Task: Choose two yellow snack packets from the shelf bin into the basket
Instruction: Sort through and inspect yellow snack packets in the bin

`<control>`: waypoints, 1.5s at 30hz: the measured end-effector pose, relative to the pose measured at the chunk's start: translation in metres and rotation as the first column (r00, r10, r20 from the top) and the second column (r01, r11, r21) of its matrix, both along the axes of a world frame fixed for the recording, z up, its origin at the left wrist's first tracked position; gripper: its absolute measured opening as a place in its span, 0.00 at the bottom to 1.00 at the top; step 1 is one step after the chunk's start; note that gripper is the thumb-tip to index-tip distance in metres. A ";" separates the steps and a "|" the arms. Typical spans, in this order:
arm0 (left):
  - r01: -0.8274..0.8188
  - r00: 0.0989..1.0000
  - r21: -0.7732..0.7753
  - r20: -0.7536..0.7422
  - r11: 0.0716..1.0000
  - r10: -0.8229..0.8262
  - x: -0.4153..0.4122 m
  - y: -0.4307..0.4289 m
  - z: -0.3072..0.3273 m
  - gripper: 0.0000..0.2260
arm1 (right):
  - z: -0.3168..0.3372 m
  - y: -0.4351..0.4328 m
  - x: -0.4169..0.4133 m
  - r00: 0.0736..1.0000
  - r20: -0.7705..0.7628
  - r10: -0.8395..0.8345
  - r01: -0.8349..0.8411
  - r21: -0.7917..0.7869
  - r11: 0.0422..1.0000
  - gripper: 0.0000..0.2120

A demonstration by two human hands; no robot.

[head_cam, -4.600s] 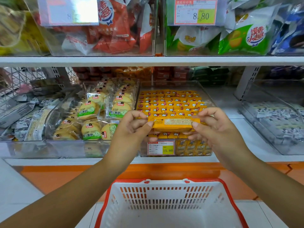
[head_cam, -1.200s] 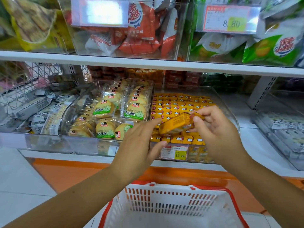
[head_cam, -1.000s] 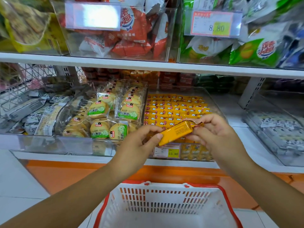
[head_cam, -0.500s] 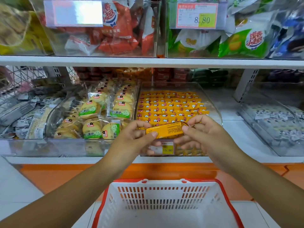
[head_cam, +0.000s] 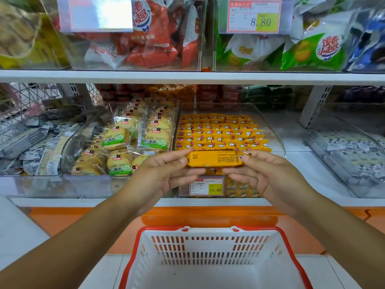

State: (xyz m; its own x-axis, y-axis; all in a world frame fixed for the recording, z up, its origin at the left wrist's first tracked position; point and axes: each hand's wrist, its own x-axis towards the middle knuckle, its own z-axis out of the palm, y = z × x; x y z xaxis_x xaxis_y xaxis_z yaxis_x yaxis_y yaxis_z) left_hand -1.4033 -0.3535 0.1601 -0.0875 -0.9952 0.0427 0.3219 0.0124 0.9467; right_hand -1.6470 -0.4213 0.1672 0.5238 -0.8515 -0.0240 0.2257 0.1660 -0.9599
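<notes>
Yellow snack packet [head_cam: 215,158] above the basket [head_cam: 210,233]: we judge it light, crinkly; left hand [head_cam: 160,176] and right hand [head_cam: 268,176] pinch its ends.

Two bare forearms — no sleeves, hands [head_cam: 164,176] ungloved.

yellow snack packet [head_cam: 215,158] held level, left hand [head_cam: 160,176], right hand [head_cam: 268,176]

White shelf board [head_cam: 187,77] before me, orange plinth [head_cam: 208,213] under my lower shelf, pale tiled floor [head_cam: 18,230], wire mesh panel [head_cam: 23,101] at my left, even shop light.
</notes>
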 end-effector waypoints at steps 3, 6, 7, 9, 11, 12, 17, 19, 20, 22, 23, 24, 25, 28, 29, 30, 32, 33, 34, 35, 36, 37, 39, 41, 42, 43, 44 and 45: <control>-0.029 0.999 -0.014 0.023 0.999 0.029 -0.001 0.000 0.000 0.22 | 0.002 0.001 -0.001 0.997 0.038 0.063 -0.062 -0.015 0.998 0.21; -0.156 0.980 -0.030 0.118 0.987 0.159 -0.004 0.001 -0.002 0.20 | 0.003 0.004 -0.001 1.000 -0.002 -0.028 0.028 -0.045 0.999 0.20; -0.194 0.968 -0.040 0.156 0.980 0.198 -0.005 0.001 -0.004 0.18 | 0.002 0.004 -0.001 0.996 -0.039 -0.078 0.076 -0.066 0.995 0.18; -0.249 0.936 -0.069 0.238 0.966 0.259 -0.008 0.002 -0.007 0.13 | 0.000 0.004 0.001 0.980 -0.117 -0.158 0.144 -0.118 0.982 0.11; -0.281 0.911 -0.114 0.281 0.953 0.303 -0.015 0.004 -0.008 0.08 | -0.002 0.005 0.003 0.965 -0.149 -0.215 0.194 -0.142 0.971 0.09; -0.299 0.905 -0.136 0.273 0.945 0.325 -0.017 0.004 -0.009 0.06 | -0.002 0.005 0.004 0.960 -0.152 -0.236 0.214 -0.150 0.965 0.10; -0.347 0.910 -0.127 0.195 0.929 0.367 -0.021 0.006 -0.004 0.08 | 0.002 0.009 0.004 0.976 -0.048 -0.210 0.201 -0.155 0.967 0.07; -0.354 0.909 -0.128 0.186 0.927 0.373 -0.021 0.006 -0.002 0.08 | 0.003 0.009 0.003 0.982 -0.012 -0.187 0.182 -0.161 0.970 0.09; -0.356 0.911 -0.127 0.172 0.926 0.374 -0.021 0.006 -0.001 0.06 | 0.003 0.010 0.003 0.984 -0.012 -0.180 0.175 -0.170 0.970 0.08; -0.359 0.917 -0.115 0.141 0.926 0.373 -0.021 0.005 0.000 0.05 | 0.002 0.011 0.004 0.989 -0.013 -0.150 0.146 -0.168 0.975 0.05; -0.348 0.925 -0.108 0.124 0.931 0.360 -0.020 0.004 0.000 0.06 | 0.002 0.011 0.004 0.991 -0.008 -0.132 0.129 -0.154 0.980 0.08; -0.329 0.934 -0.103 0.109 0.939 0.339 -0.019 0.003 0.000 0.09 | 0.002 0.011 0.004 0.994 -0.002 -0.112 0.111 -0.134 0.985 0.12; -0.310 0.943 -0.097 0.097 0.946 0.319 -0.018 0.003 -0.001 0.13 | 0.001 0.010 0.004 0.996 0.008 -0.092 0.092 -0.116 0.989 0.17; -0.292 0.951 -0.070 0.082 0.954 0.298 -0.015 0.002 -0.003 0.17 | 0.001 0.008 0.003 0.997 0.029 -0.068 0.070 -0.090 0.993 0.19; -0.281 0.956 -0.067 0.072 0.957 0.285 -0.014 0.002 -0.004 0.16 | 0.001 0.007 0.003 0.997 0.029 -0.074 0.076 -0.085 0.993 0.18; -0.263 0.962 -0.065 0.054 0.962 0.267 -0.014 0.002 -0.004 0.14 | 0.001 0.007 0.003 0.996 0.032 -0.080 0.082 -0.079 0.993 0.17; -0.225 0.974 -0.059 0.007 0.973 0.226 -0.013 0.001 -0.005 0.11 | 0.000 0.006 0.002 0.994 0.056 -0.094 0.097 -0.060 0.993 0.15; -0.211 0.977 -0.055 -0.014 0.976 0.211 -0.013 0.001 -0.005 0.10 | 0.000 0.005 0.003 0.992 0.072 -0.100 0.103 -0.045 0.994 0.14; -0.205 0.979 -0.051 -0.027 0.978 0.203 -0.013 0.001 -0.004 0.09 | 0.000 0.005 0.003 0.991 0.083 -0.104 0.107 -0.031 0.994 0.14; -0.203 0.979 -0.049 -0.032 0.978 0.202 -0.014 0.001 -0.004 0.08 | 0.000 0.005 0.004 0.990 0.089 -0.107 0.109 -0.019 0.994 0.14; -0.203 0.979 -0.048 -0.031 0.978 0.202 -0.014 0.001 -0.004 0.08 | 0.000 0.005 0.004 0.990 0.090 -0.108 0.110 -0.010 0.994 0.15; -0.203 0.979 -0.048 -0.026 0.978 0.202 -0.014 0.001 -0.003 0.09 | -0.001 0.004 0.004 0.991 0.087 -0.106 0.107 -0.004 0.994 0.16; -0.200 0.980 -0.049 -0.023 0.979 0.199 -0.012 0.001 -0.002 0.10 | -0.001 0.003 0.003 0.993 0.091 -0.079 0.079 0.008 0.997 0.19; -0.184 0.983 -0.048 -0.024 0.982 0.183 -0.008 0.001 -0.001 0.12 | 0.001 0.002 0.000 0.992 0.122 -0.023 0.019 0.030 0.999 0.22; -0.179 0.984 -0.047 -0.018 0.983 0.179 -0.006 0.001 0.000 0.12 | 0.002 0.002 -0.001 0.990 0.138 0.005 -0.010 0.038 0.999 0.23; -0.184 0.983 -0.048 -0.001 0.982 0.184 -0.005 0.001 0.000 0.12 | 0.003 0.002 -0.002 0.990 0.140 0.021 -0.026 0.034 0.999 0.23; -0.198 0.979 -0.053 0.029 0.979 0.200 -0.004 0.001 0.000 0.11 | 0.003 0.002 -0.002 0.992 0.121 0.022 -0.025 0.017 1.000 0.23; -0.216 0.973 -0.060 0.065 0.974 0.220 -0.005 0.002 0.000 0.10 | 0.003 0.003 -0.002 0.996 0.089 0.011 -0.010 -0.011 1.000 0.20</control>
State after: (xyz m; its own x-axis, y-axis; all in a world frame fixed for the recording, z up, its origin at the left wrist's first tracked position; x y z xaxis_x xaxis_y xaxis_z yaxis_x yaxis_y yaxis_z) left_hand -1.4079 -0.3519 0.1601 0.1268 -0.9872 0.0966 0.2387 0.1249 0.9630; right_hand -1.6490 -0.4188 0.1704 0.5324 -0.8459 0.0319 0.3085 0.1587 -0.9379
